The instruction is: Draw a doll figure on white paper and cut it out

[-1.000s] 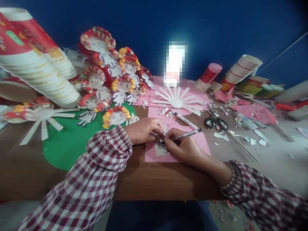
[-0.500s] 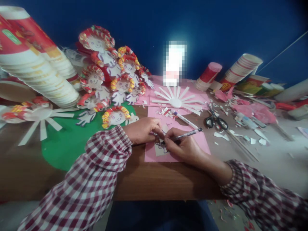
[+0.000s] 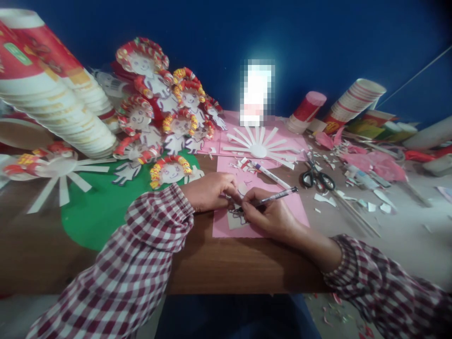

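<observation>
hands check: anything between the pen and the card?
Nothing visible. The right hand holds the pen, its tip at the card. The left hand is close beside the tip, not between. The white marker lies farther back.

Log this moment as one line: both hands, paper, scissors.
right hand: holds pen, tip at drawn-on paper | left hand: at same paper | scissors: lying right of pink sheet

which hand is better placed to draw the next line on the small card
Probably the right hand: it grips the pen, tip at the card, while the left hand, showing no pen, seems to steady it.
</observation>
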{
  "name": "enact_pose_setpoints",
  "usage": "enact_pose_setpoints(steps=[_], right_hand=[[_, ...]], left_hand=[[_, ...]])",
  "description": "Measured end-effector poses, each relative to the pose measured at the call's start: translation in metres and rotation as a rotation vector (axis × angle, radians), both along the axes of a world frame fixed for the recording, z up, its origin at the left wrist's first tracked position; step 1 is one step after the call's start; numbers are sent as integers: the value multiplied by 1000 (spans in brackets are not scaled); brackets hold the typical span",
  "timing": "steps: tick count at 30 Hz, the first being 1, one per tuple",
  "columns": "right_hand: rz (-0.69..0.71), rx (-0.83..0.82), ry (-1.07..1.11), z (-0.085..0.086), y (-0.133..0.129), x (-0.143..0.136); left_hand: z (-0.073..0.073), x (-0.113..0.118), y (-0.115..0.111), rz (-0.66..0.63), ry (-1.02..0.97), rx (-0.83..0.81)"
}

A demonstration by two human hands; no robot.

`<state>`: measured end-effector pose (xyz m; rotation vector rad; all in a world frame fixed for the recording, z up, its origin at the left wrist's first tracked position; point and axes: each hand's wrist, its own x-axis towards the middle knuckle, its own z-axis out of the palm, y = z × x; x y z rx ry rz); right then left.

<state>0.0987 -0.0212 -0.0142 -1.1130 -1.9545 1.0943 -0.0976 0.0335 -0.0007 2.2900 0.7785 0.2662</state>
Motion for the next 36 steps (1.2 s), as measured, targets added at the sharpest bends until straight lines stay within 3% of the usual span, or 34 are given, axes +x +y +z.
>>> enact_pose_setpoints(steps=[36], right_hand=[[-41, -2, -8, -2, 0, 0]], left_hand=[[2, 0, -1, -35, 2, 42]])
